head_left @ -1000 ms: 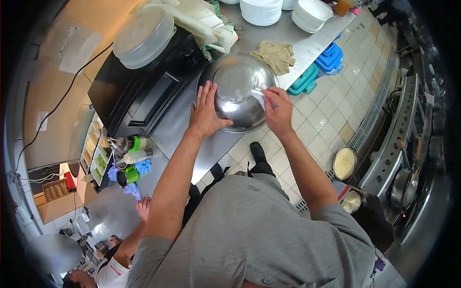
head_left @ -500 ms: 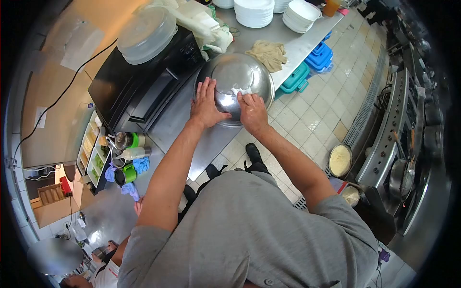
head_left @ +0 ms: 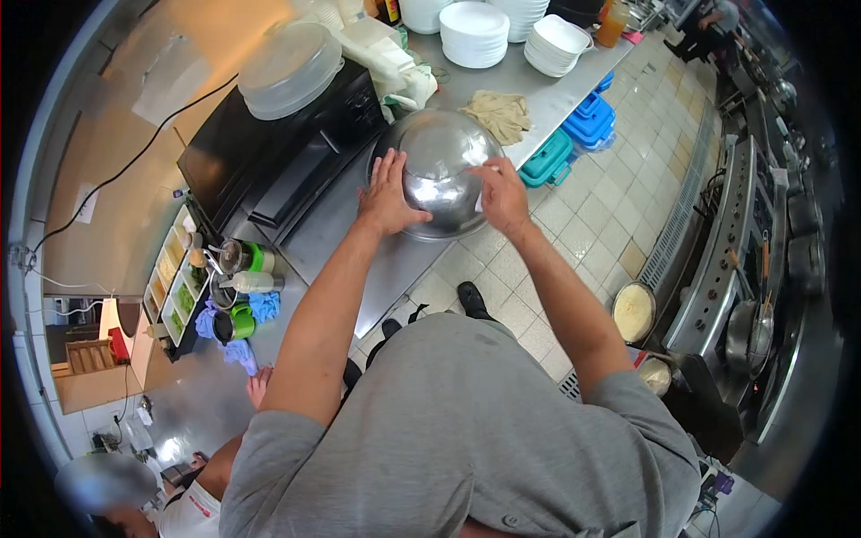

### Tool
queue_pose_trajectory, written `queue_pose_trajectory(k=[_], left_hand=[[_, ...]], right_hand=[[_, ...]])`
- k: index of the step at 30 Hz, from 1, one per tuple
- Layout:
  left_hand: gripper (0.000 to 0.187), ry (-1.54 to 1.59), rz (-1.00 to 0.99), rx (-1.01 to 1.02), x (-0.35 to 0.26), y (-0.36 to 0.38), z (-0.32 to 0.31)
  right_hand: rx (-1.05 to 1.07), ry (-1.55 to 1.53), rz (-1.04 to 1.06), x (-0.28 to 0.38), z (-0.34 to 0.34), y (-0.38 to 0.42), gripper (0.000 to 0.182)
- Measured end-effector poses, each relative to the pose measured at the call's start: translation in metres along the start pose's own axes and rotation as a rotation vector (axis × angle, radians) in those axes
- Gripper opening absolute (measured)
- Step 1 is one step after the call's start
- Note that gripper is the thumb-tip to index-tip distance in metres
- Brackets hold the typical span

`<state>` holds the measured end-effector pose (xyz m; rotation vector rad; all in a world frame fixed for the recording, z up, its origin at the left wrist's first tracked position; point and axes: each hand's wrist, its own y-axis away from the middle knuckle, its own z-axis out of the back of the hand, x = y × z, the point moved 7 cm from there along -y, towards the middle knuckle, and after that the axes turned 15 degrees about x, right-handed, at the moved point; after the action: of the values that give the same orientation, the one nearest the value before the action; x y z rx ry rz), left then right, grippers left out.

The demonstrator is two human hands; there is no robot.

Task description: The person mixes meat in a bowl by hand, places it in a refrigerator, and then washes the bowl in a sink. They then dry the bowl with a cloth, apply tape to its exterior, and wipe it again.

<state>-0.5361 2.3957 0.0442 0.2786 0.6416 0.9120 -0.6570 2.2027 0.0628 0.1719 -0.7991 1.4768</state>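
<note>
A large shiny metal bowl lies upside down on the steel counter. My left hand rests on its near left side, open, with the fingers spread and the thumb out. At the right side of the bowl is my right hand, its fingers mostly curled and the index finger pointing across the metal. A bit of a small white piece, like paper or cloth, shows at its inner edge; the hand hides the rest. Just beyond the bowl lies a crumpled beige cloth.
A black oven-like appliance carrying plastic lids stands left of the bowl. White bowls are stacked at the back. Lidded tubs sit beyond the counter's right edge. A stove lines the right; another person's hand shows lower left.
My right hand has moved right, from near the middle of the bowl's base to its right side, and its index finger now sticks out. My left hand stays on the bowl.
</note>
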Motion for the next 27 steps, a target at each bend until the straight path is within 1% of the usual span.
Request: queue_pose_trajectory(k=[1, 3, 4, 6, 7, 9, 13, 15, 16, 18, 19, 21, 25, 27], left_hand=[[0.132, 0.005, -0.009, -0.005, 0.001, -0.001, 0.0], [0.131, 0.017, -0.009, -0.008, 0.002, -0.002, -0.001], [0.131, 0.007, -0.004, -0.002, 0.001, -0.002, -0.001], [0.131, 0.001, 0.008, 0.002, 0.001, -0.003, 0.001], [0.131, -0.002, 0.008, 0.005, 0.001, -0.003, 0.001], [0.132, 0.001, 0.017, 0.009, 0.002, -0.002, 0.001], [0.131, 0.004, 0.019, 0.012, 0.003, -0.003, 0.001], [0.131, 0.008, 0.023, 0.013, 0.003, -0.005, 0.0], [0.131, 0.011, 0.019, 0.013, 0.004, -0.006, 0.0], [0.131, 0.015, 0.018, 0.014, 0.004, -0.007, -0.001], [0.131, 0.017, 0.021, 0.015, 0.004, -0.008, -0.001], [0.132, 0.02, 0.026, 0.017, 0.004, -0.007, -0.001], [0.131, 0.008, 0.038, 0.032, 0.003, -0.006, 0.0], [0.131, -0.005, 0.047, 0.035, 0.003, -0.007, 0.001]], right_hand=[[0.009, -0.004, 0.002, -0.004, 0.002, -0.01, 0.031], [0.112, 0.138, 0.141, 0.0, -0.004, -0.033, 0.025], [0.119, 0.133, 0.144, 0.004, -0.001, -0.04, 0.025], [0.376, 0.201, 0.246, 0.016, -0.014, -0.054, 0.018], [0.383, 0.196, 0.25, 0.014, -0.016, -0.059, 0.018], [0.488, 0.321, 0.34, 0.017, -0.026, -0.065, 0.016], [0.55, 0.371, 0.424, 0.016, -0.029, -0.074, 0.014], [0.567, 0.462, 0.513, 0.017, -0.031, -0.076, 0.014], [0.569, 0.46, 0.514, 0.018, -0.032, -0.078, 0.014], [0.585, 0.466, 0.611, 0.025, -0.033, -0.079, 0.006], [0.586, 0.464, 0.613, 0.028, -0.033, -0.082, 0.006], [0.601, 0.472, 0.698, 0.037, -0.035, -0.081, 0.007], [0.622, 0.474, 0.728, 0.036, -0.048, -0.085, 0.009], [0.608, 0.36, 0.462, 0.019, -0.049, -0.098, 0.012]])
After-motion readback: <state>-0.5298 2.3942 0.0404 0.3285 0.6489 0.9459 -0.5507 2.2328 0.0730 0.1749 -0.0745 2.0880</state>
